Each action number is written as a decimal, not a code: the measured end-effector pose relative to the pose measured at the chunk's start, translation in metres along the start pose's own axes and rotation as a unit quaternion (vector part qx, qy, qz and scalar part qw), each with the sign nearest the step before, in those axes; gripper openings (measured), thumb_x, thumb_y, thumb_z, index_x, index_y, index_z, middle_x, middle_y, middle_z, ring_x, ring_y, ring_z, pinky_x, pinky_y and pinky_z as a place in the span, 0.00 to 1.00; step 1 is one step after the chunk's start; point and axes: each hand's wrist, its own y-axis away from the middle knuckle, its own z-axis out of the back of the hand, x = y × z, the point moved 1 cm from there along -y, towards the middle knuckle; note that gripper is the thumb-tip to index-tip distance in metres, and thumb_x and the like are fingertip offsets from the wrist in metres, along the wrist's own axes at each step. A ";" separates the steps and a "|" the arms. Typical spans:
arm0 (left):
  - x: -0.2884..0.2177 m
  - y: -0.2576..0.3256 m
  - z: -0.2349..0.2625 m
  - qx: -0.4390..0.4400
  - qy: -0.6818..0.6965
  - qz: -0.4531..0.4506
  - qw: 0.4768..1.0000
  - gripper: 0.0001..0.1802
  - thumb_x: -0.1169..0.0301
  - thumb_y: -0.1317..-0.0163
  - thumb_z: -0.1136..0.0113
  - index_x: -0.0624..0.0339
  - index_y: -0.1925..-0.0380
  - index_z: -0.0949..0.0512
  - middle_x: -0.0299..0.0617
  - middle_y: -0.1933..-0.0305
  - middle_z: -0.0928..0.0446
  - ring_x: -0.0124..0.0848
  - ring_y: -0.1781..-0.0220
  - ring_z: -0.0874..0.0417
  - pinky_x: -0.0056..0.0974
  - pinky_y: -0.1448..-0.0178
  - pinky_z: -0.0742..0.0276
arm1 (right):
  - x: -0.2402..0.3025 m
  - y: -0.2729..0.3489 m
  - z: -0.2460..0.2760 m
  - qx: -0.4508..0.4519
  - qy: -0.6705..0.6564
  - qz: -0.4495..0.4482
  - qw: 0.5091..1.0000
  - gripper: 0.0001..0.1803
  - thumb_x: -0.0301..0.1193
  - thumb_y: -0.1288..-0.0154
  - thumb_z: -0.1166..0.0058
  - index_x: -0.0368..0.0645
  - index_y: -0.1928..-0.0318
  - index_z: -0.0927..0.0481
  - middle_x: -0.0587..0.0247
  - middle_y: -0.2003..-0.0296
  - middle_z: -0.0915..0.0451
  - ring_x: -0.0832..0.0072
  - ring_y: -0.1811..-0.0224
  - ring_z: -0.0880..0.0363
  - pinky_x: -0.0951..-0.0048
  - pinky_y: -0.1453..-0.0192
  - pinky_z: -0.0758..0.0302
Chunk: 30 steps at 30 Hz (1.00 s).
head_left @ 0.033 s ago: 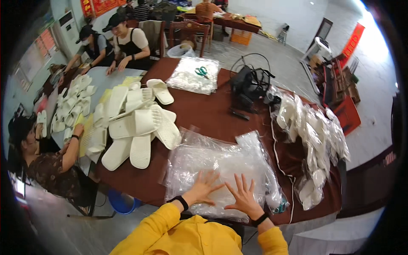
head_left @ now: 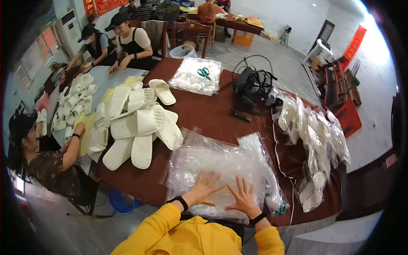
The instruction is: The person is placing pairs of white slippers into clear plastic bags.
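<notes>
My left hand (head_left: 206,188) and my right hand (head_left: 244,198) are side by side over a stack of clear plastic bags (head_left: 204,159) at the table's near edge. Both have their fingers spread wide and hold nothing. They look to be lying on the top bag, though light contact is hard to judge. Left of the bags is a heap of white slippers (head_left: 142,127), some overlapping. Scissors with teal handles (head_left: 279,207) lie partly under plastic at the stack's right corner.
Bagged slippers (head_left: 314,140) pile up on the right, beside a white cable (head_left: 278,157). A black bag (head_left: 253,83) and more clear bags (head_left: 193,78) with green scissors (head_left: 204,73) lie at the back. Co-workers (head_left: 51,165) sit at left; a blue bucket (head_left: 121,202) stands below.
</notes>
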 end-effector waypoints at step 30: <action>0.135 0.103 0.302 -0.514 0.637 0.225 0.529 0.24 0.69 0.32 0.49 0.60 0.36 0.33 0.46 0.40 0.27 0.36 0.41 0.23 0.40 0.40 0.23 | -0.013 -0.016 -0.037 0.048 -0.028 -0.019 0.998 0.65 0.69 0.65 0.36 0.68 0.26 0.53 0.45 0.25 0.63 0.36 0.26 0.60 0.14 0.42 0.52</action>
